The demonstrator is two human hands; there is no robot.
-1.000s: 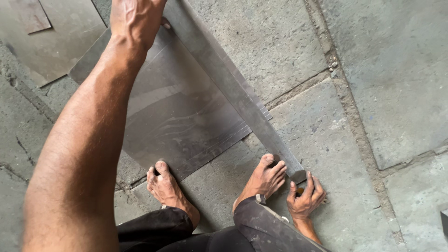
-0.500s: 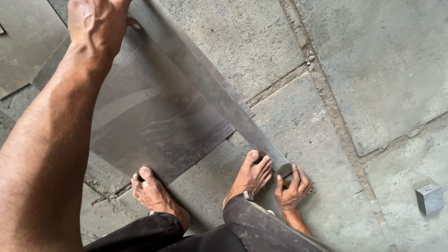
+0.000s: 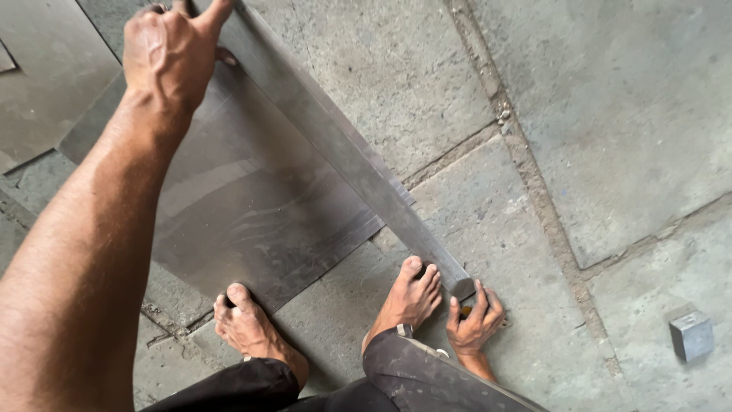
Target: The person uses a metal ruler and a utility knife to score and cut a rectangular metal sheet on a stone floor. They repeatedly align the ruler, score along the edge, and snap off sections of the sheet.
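While our left hand point(image 3: 171, 57) grips the long metal strip's point(image 3: 343, 149) far end, our right hand point(image 3: 474, 320) pinches its near end on the floor point(image 3: 625, 114).

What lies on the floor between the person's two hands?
A long metal straightedge runs from the left hand down to the right hand, along the edge of a dark metal sheet. The head view shows it.

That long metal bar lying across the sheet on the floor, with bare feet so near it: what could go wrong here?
The metal bar is steadied only at its ends, by the left hand and the right hand, so it might slide across the smooth metal sheet. The bare right foot sits against the bar's edge and the left foot at the sheet's rim, so toes could be cut or pinched.
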